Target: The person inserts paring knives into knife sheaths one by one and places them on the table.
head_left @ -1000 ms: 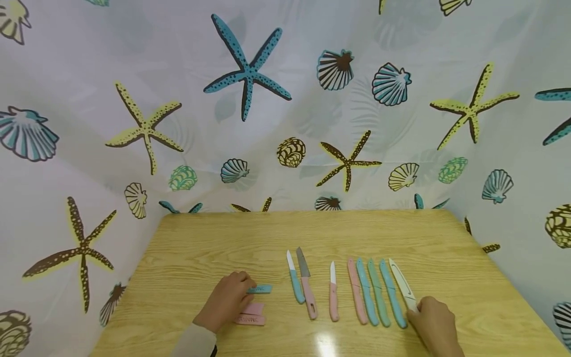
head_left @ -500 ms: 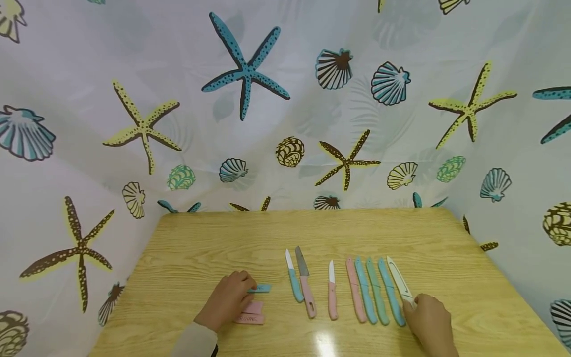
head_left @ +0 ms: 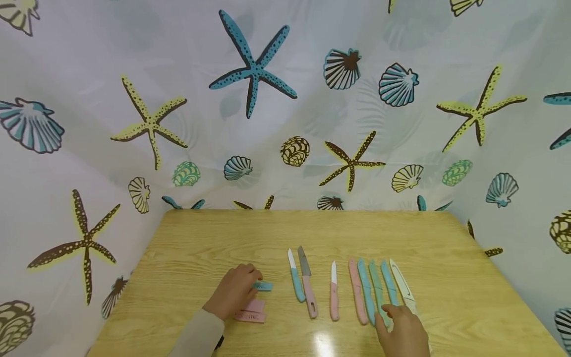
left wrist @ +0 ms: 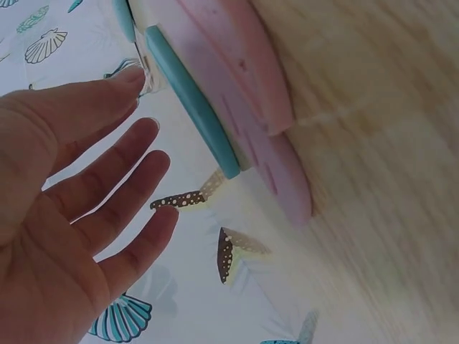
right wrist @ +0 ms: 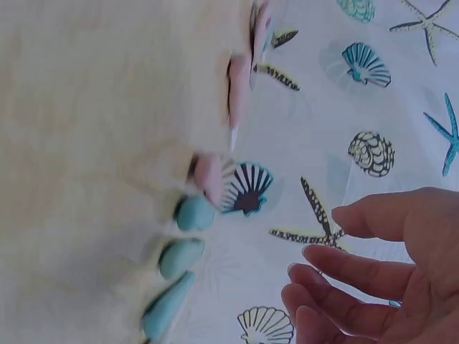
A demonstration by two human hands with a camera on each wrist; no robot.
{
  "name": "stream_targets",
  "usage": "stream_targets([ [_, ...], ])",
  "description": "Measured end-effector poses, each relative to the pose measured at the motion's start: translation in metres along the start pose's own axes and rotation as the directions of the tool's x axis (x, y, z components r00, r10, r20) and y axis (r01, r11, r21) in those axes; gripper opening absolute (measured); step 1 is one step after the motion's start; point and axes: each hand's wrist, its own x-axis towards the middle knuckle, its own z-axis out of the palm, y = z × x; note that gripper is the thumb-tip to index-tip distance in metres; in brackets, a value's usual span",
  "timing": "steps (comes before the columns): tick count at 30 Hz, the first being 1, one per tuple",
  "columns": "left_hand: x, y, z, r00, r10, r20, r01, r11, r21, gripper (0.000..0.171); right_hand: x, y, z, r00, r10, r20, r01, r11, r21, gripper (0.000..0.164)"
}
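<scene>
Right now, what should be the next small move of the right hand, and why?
Probably move the right hand left and take the pink knife with the white blade by its handle. The right hand appears to hold nothing, that knife's blade is bare, and loose pink pieces, perhaps blade covers, lie beside the left hand.

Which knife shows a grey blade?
The pink-handled knife with a slotted handle end, between the blue-handled knife and the other pink-handled knife; those two have white blades.
</scene>
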Motion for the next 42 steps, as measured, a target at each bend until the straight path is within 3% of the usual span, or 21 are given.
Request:
stream_targets([
  [8,0.006,0.001,0.005,0.998,-0.053,0.036,0.052,0.999,0.014,0.021,-0.022,-0.011,0.02,0.997,-0.079,0.011,0.078,0.995,0.055,0.018],
  [15,0.006,0.002,0.01,0.992,-0.093,0.085,0.092,0.996,0.019,0.019,-0.037,-0.018,0.029,0.992,-0.048,0.114,0.043,0.998,0.044,0.019],
  [19,0.006,0.003,0.013,0.994,-0.084,0.066,0.083,0.996,0.015,0.019,-0.042,-0.018,0.037,0.992,-0.125,0.003,0.124,0.99,0.07,0.01],
  [24,0.005,0.004,0.015,0.997,-0.056,0.046,0.055,0.998,0.024,0.02,-0.047,-0.016,0.047,0.962,-0.215,-0.17,0.231,0.969,0.082,0.013],
  [27,0.005,0.004,0.016,0.998,-0.046,0.051,0.043,0.998,0.055,0.021,-0.05,-0.016,0.051,0.952,-0.211,-0.221,0.233,0.969,0.082,0.015],
  [30,0.006,0.004,0.018,0.998,-0.042,0.054,0.038,0.997,0.067,0.021,-0.051,-0.016,0.05,0.961,-0.179,-0.21,0.201,0.975,0.091,0.015],
  [32,0.006,0.004,0.019,0.998,-0.043,0.056,0.039,0.997,0.071,0.021,-0.052,-0.017,0.047,0.981,-0.141,-0.132,0.155,0.983,0.102,0.012],
  [35,0.007,0.004,0.019,0.998,-0.038,0.051,0.034,0.996,0.08,0.021,-0.053,-0.018,0.044,0.99,-0.118,-0.07,0.125,0.987,0.097,0.01],
  [39,0.007,0.005,0.018,0.999,-0.025,0.047,0.02,0.995,0.098,0.02,-0.053,-0.02,0.045,0.971,-0.17,-0.169,0.19,0.976,0.106,0.013],
  [42,0.006,0.005,0.016,0.999,-0.015,0.045,0.01,0.995,0.095,0.02,-0.05,-0.024,0.04,0.975,-0.17,-0.141,0.185,0.977,0.105,0.013],
])
